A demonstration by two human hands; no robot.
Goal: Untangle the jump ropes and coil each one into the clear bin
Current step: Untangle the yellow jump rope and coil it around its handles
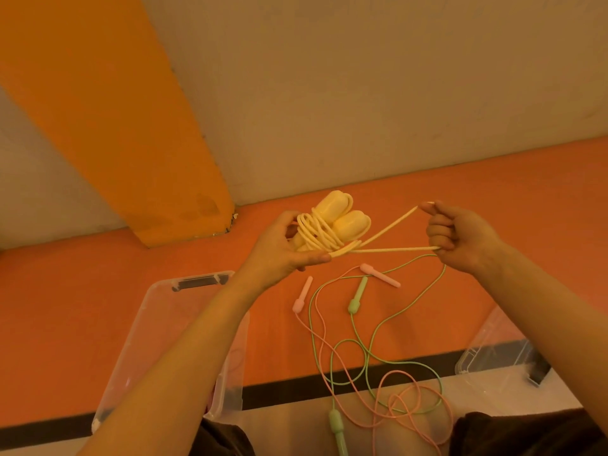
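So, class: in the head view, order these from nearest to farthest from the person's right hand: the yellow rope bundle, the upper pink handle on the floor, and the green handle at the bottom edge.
Measured from the right hand:
1. Upper pink handle, on the floor, below and left of the hand.
2. Yellow rope bundle, in the left hand.
3. Green handle, bottom edge, farthest.

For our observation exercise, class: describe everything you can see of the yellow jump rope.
The yellow jump rope looks like smooth, pale plastic. Its two thick rounded handles lie side by side, with several loops of cord wound around them. The left hand holds this bundle in the air above the orange floor. A last loop of cord runs out taut to the right hand, whose curled fingers hold it. It touches neither the pink nor the green rope below.
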